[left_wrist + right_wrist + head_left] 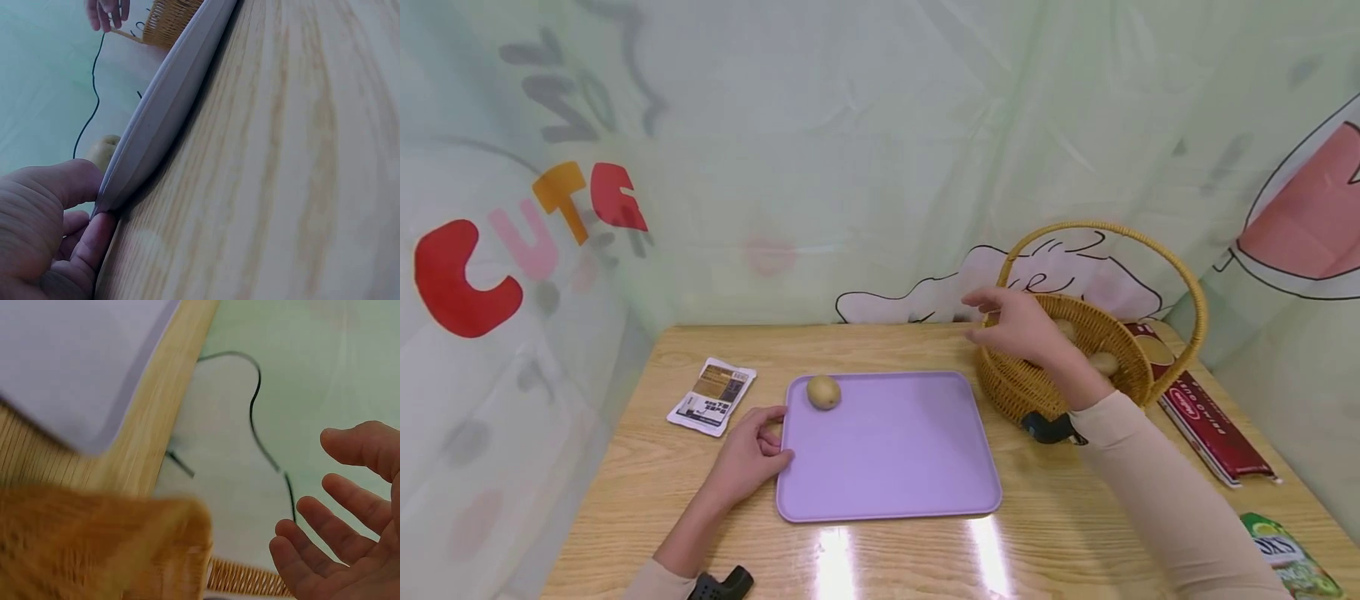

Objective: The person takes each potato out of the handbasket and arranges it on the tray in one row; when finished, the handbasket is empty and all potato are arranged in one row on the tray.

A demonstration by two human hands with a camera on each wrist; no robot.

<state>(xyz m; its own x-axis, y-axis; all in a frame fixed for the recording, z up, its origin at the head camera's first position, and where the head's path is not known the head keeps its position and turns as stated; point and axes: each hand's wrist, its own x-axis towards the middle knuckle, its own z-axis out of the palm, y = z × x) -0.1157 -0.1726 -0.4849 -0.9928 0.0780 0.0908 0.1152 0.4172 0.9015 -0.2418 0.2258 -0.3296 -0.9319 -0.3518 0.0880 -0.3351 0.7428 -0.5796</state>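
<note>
A light purple tray (887, 450) lies on the wooden table, and one potato (823, 392) sits in its far left corner. My left hand (751, 454) is at the tray's left side, thumb and fingers pinching the rim, as the left wrist view shows up close. Over the left part of a wicker basket (1000, 387) hovers my right hand (1018, 325). Its fingers (337, 540) are spread and loosely bent, with nothing between them. Potatoes (1103, 363) lie inside the basket, partly hidden by the right arm.
A white and brown packet (711, 396) lies left of the tray. Dark red packaging (1213, 421) is beside the basket at the right, and a green bag (1288, 554) sits at the near right. The basket's tall handle (1198, 308) arches up. A printed curtain (812, 167) hangs behind the table.
</note>
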